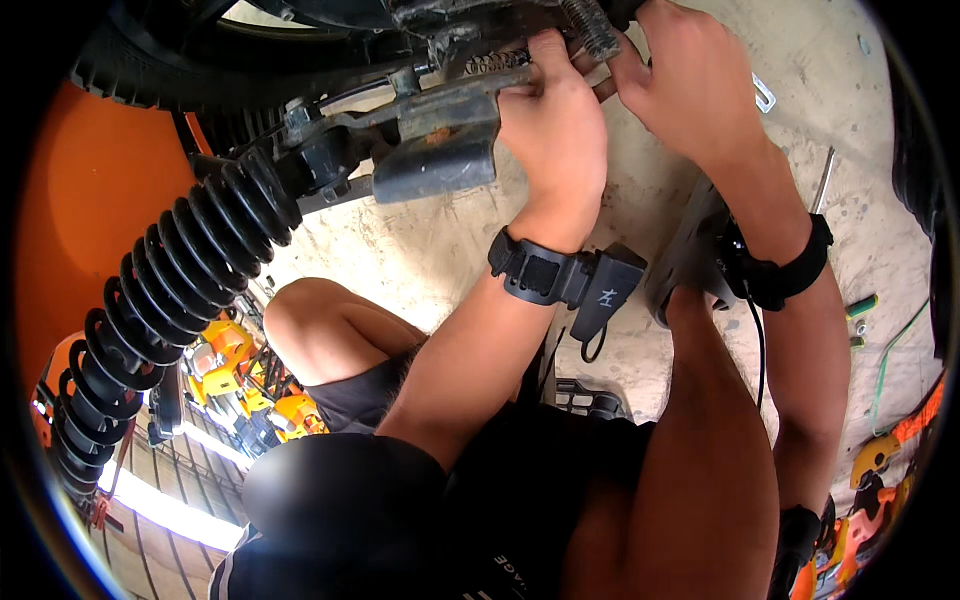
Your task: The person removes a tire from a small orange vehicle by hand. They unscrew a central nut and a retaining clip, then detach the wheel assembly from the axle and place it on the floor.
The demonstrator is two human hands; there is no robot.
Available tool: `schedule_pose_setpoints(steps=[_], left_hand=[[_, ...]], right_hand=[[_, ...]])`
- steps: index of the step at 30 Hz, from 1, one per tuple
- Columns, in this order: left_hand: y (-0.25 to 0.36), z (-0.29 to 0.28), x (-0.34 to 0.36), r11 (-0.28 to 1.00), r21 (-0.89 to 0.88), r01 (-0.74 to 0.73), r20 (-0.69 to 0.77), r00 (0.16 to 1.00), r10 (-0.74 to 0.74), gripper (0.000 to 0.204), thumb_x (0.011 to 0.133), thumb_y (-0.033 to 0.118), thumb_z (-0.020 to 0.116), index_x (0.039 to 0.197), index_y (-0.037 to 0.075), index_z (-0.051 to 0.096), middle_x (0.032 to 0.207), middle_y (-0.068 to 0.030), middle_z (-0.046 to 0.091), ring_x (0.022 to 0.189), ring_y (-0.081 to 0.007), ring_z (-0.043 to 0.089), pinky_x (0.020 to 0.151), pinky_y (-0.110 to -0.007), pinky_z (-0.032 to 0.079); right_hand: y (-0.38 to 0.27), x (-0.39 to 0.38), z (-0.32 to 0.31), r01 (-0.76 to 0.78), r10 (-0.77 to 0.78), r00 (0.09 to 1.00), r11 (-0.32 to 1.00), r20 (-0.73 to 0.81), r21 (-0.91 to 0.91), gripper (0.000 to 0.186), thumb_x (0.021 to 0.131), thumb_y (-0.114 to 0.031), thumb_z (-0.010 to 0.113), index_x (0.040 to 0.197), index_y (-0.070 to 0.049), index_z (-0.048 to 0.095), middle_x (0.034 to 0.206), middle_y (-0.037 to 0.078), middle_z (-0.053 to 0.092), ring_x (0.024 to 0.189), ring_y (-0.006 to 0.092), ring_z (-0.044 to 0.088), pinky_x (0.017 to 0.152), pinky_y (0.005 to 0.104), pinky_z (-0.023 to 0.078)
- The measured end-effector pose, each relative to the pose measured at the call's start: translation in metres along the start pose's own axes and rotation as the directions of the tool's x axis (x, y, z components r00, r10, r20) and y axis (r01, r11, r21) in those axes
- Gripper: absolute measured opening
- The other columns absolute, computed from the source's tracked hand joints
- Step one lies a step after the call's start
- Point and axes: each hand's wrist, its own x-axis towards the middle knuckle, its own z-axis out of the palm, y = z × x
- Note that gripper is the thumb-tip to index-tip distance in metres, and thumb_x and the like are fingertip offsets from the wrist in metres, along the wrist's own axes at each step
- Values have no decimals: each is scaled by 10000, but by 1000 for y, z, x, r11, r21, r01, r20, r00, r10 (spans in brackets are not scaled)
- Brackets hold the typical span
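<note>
At the left, a black coil shock absorber (170,290) runs up to a grimy metal bracket (440,140) under a tyre (200,60), above the concrete floor (420,250). The work looks midway: the bracket is mounted, and a small spring (497,62) along its top is being handled. The left hand (555,130) reaches up, fingers curled closed on the bracket's right end by the spring. The right hand (690,80) pinches a ribbed black sleeve (592,28) just beside it, wrist bent.
</note>
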Motion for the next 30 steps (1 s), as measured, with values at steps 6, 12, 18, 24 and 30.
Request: schedule_pose_setpoints(steps=[6,12,18,24,30], left_hand=[[-4,-8,-2,981,-107,-163,-25,987,161,185,924,101,520,914,-81,554,920,-177,645,812,-258,679,598,-343,584],[2,-14,-3,978,-59,-199,1,980,200,198,932,91,527,952,-104,557,934,-186,637,853,-279,674,664,-387,613],[7,-13,4,995,85,-42,118,993,32,311,960,229,486,1177,7,489,1111,-100,587,945,-173,630,730,-323,578],[-3,-12,14,991,-103,81,153,986,-65,221,891,179,575,999,-12,599,948,-93,629,820,-167,647,615,-314,586],[8,-16,18,994,100,47,285,956,-73,271,922,209,524,892,-48,603,685,-120,608,580,-217,633,497,-307,549]], right_hand=[[-3,2,0,-7,6,999,1000,40,28,335,775,-229,651,601,45,566,587,242,556,564,417,566,531,463,446],[7,4,0,67,-73,997,990,40,126,297,769,-213,652,622,35,581,599,240,562,588,416,579,552,464,456],[14,16,2,18,-27,999,952,26,305,259,782,-231,665,725,14,604,619,221,571,614,405,588,551,447,462],[9,1,21,-6,17,987,998,-162,68,299,762,-298,680,708,-18,591,605,158,596,555,350,592,506,398,472],[15,0,14,44,-49,998,994,-47,-105,201,740,-128,631,825,8,511,651,210,590,604,401,586,531,454,472]])
